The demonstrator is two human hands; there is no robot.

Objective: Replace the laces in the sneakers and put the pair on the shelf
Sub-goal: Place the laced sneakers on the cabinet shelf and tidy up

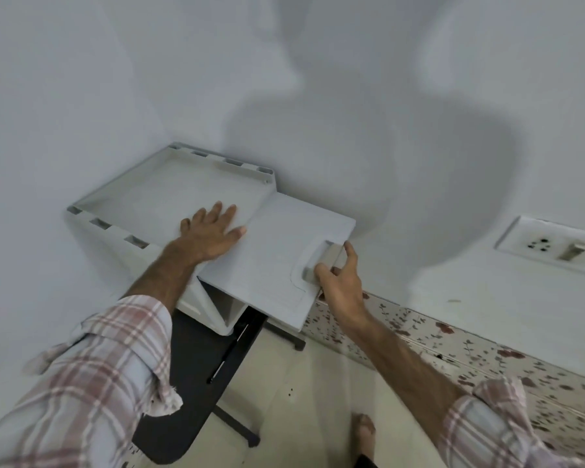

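My left hand [213, 231] lies flat, fingers spread, on top of the white plastic cabinet [169, 187] in the wall corner. My right hand [338, 278] pinches the handle [318, 261] at the edge of the cabinet's door [277, 251], thumb and fingers curled round it; door swung open. Plaid sleeves [108, 359] on both arms. Black table [196, 366] below the cabinet. Bare foot [365, 430] on the pale floor. Wall socket [554, 244] to the right, above floral skirting tiles [487, 359].
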